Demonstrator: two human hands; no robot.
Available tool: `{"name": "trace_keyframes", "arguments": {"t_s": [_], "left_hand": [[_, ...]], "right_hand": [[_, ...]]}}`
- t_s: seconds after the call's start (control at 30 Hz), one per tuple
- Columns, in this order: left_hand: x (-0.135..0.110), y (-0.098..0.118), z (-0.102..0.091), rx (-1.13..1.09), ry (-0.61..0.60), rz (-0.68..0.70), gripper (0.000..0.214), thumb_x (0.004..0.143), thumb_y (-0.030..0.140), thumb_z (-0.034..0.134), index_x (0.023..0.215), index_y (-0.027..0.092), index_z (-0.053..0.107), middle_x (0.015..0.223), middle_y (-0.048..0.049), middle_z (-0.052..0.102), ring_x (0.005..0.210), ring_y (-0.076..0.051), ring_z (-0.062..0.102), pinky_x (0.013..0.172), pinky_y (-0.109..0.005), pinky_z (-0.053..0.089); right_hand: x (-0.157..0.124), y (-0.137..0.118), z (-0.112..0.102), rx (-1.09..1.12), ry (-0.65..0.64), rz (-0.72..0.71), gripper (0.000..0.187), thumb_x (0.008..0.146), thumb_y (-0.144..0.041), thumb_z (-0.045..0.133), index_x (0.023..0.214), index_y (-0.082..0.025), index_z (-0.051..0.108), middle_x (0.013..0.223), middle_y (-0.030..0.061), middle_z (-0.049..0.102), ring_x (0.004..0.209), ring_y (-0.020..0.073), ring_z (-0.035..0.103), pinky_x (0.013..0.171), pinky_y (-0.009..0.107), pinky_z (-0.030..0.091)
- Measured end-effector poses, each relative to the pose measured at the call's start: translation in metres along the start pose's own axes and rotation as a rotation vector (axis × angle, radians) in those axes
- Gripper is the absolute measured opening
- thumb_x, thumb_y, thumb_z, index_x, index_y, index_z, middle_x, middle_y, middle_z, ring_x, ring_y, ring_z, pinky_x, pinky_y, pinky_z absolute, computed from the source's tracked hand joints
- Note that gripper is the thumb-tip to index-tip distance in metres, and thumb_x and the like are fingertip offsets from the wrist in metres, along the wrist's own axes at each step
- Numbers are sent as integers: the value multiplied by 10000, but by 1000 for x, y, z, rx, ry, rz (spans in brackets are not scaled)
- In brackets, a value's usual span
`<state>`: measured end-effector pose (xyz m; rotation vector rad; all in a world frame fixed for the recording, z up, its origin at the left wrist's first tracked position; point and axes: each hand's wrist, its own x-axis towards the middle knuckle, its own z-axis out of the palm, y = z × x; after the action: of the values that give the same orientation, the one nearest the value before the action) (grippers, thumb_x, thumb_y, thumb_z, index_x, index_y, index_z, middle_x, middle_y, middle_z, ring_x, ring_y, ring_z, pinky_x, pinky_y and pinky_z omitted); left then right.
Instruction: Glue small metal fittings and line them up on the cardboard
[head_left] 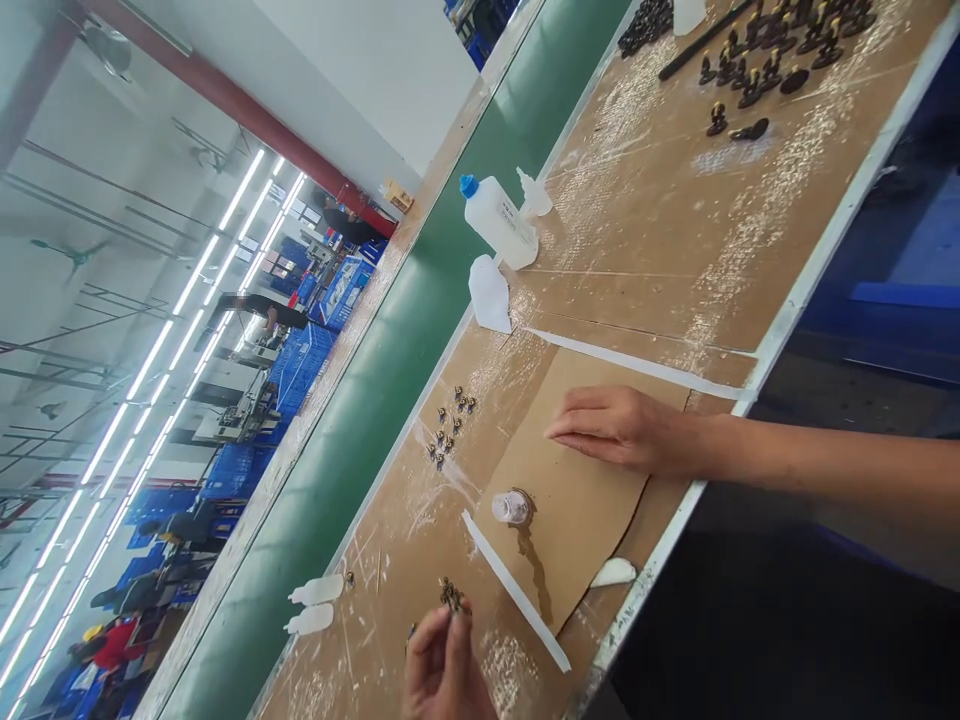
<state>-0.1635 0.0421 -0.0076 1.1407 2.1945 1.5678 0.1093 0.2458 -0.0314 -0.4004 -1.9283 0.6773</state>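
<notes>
Near cardboard (581,510), left hand (442,655), pinching dark piece (450,594)

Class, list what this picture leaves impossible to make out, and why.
In the head view:
Right hand: palm hidden by the hand's back; anything held is unseen.
Dark item in the left hand: partly covered by fingers, details too small.
Left wrist: cut off by the bottom edge.
Bottle label: print too small.

Bare right grip (609,425) and bare forearm (810,458), slim at the wrist (701,447).
</notes>
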Motion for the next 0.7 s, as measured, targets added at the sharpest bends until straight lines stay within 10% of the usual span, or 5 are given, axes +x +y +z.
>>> {"name": "trace_keyframes", "arguments": {"t_s": [0.33,0.7], "left_hand": [[143,-2,51,192,-130,-170,235,828,326,606,959,131,606,938,-31,635,839,-143,611,766,-347,519],[182,-48,66,362,-128,-96,260,881,386,508,1037,200,599,1080,-60,610,891,-147,591,779,-341,522]], "right_hand": [[2,1,-3,-86,-67,20,292,951,-226,406,904,-119,674,783,78,593,720,133,556,660,262,452],[1,1,0,-64,-105,81,265,915,-233,420,918,-163,675,772,81,606,692,184,579,626,332,479]]}}
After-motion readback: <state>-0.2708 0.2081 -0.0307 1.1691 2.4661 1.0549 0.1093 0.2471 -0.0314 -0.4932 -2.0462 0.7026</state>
